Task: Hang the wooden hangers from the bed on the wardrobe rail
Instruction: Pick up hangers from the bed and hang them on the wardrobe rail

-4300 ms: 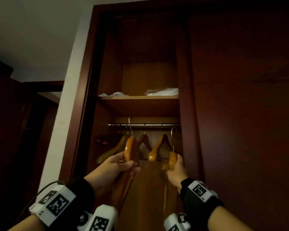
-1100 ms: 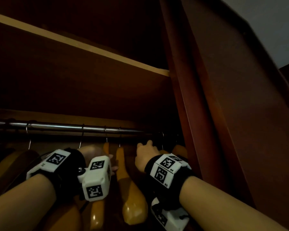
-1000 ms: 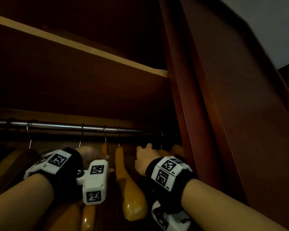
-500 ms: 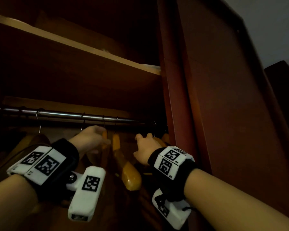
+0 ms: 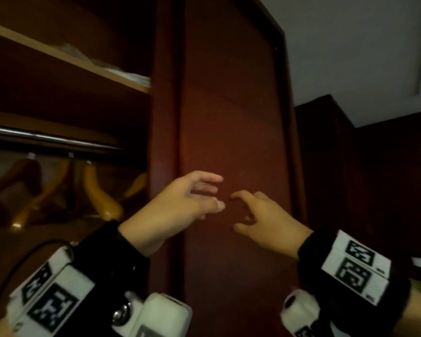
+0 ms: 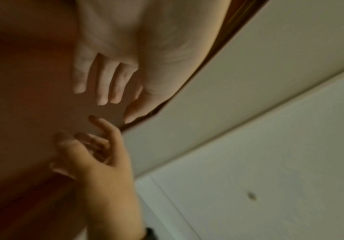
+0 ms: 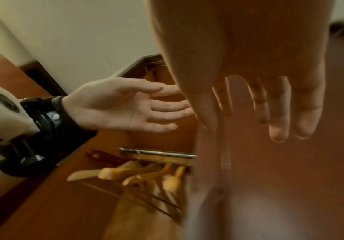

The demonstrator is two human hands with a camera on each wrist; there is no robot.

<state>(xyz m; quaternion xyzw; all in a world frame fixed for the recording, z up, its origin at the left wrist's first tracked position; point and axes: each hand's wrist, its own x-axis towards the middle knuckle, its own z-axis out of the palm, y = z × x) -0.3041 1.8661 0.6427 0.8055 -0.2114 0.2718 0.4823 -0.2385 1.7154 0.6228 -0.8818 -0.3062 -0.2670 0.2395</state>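
While both hands hover before the wardrobe door (image 5: 231, 122), the scene lists thus:
Left hand (image 5: 178, 203): centre of frame, fingers spread loose, holding nothing.
Right hand (image 5: 263, 215): just right of it, fingers loosely curled, holding nothing; fingertips near the left's, apart.
Wooden hangers (image 7: 142, 175): lower left in the head view, hooked on the wardrobe rail (image 5: 54, 138).
Shelf (image 5: 71, 62): upper left, pale bundle on top.
Wrist bands (image 5: 355, 266): square black-and-white coded markers; small print too blurred to read.
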